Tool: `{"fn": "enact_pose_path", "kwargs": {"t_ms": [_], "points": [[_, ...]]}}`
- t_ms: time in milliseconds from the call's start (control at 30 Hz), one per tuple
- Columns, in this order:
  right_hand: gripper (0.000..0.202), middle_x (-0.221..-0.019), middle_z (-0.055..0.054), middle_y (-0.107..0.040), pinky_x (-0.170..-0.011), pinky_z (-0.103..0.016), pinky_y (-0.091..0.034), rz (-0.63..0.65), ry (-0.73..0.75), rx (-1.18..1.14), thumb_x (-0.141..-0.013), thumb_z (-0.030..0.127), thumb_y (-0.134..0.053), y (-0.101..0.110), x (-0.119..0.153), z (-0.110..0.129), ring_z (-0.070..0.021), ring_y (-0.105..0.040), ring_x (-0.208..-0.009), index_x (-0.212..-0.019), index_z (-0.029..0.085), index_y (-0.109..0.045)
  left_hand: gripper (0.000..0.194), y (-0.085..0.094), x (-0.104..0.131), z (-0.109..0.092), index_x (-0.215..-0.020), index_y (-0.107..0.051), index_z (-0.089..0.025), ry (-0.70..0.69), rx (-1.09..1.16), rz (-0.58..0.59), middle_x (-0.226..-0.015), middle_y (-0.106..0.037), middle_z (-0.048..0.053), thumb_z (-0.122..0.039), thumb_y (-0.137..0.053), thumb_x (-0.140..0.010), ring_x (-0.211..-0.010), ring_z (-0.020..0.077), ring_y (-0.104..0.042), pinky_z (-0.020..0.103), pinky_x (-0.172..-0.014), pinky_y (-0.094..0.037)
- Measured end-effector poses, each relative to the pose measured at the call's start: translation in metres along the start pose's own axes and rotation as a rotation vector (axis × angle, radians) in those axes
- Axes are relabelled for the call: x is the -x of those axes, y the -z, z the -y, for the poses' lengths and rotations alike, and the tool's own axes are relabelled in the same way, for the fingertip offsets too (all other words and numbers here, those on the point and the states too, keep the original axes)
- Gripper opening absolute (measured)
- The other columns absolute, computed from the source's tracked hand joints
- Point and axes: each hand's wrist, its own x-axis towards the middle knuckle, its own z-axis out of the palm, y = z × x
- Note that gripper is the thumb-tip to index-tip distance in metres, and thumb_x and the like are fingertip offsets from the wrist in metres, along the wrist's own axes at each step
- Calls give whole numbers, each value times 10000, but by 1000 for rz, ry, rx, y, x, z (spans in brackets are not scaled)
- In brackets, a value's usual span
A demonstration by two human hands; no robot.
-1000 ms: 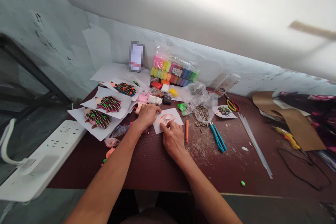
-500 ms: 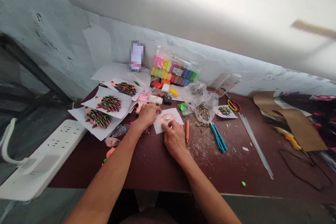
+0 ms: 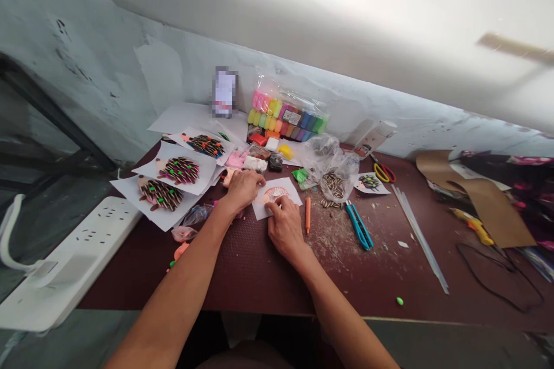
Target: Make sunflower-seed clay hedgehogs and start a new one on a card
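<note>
A small white paper card (image 3: pixel 292 186) lies on the table with an orange, dotted, rounded shape (image 3: pixel 282 191) on it and a pale patch within that shape. My left hand (image 3: pixel 244 189) is at the card's left edge, fingers bent and close together; what is in them, if anything, is hidden. My right hand (image 3: pixel 286 227) rests over the card's lower edge, thumb and fingers closed at the orange shape. Whatever its fingertips hold is too small to make out. An orange marker pen (image 3: pixel 307 216) lies just right of the card.
Hedgehog cards (image 3: pixel 178 172) with seed spines lie at left near a power strip (image 3: pixel 93 236). Coloured clay packs (image 3: pixel 288 118) lean on the wall. Right are striped seeds in a plastic bag (image 3: pixel 334 183), blue-handled tweezers (image 3: pixel 359 226), scissors (image 3: pixel 383 172), glue sticks (image 3: pixel 419 236) and a glue gun (image 3: pixel 474 226).
My right hand has shifted very slightly left over the card. The whole view has drifted a little; the left hand stays in place.
</note>
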Motion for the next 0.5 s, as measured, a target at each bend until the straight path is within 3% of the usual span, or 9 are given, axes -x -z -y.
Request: {"fn": "enact_pose_path", "kwargs": {"t_ms": [233, 400, 500], "points": [[318, -955, -62, -574, -835, -333, -408, -112, -60, -311, -720, 10, -452, 3, -7, -3, -205, -544, -917, -880, 194, -657, 279, 0, 0, 0, -1001, -800, -239, 1, -14, 2, -1070, -771, 82, -159, -551, -903, -1062, 263, -671, 363, -928, -459], [57, -896, -39, -586, -820, -334, -429, -249, -139, -371, -831, 147, -565, 7, -6, -8, -201, -554, -867, -839, 197, -591, 271, -1, -1, 1, -994, -800, -241, -3, -17, -2, -1072, -770, 79, -166, -556, -903, -1067, 259, -669, 357, -934, -460], [87, -858, -28, -599, -819, -332, -426, -235, -132, -337, -867, 205, -630, 5, -5, -12, -193, -563, -837, -786, 200, -601, 277, -1, -1, 1, -1002, -800, -245, -4, -18, -1, -1077, -771, 77, -162, -556, -899, -1057, 259, -672, 359, -929, -462]]}}
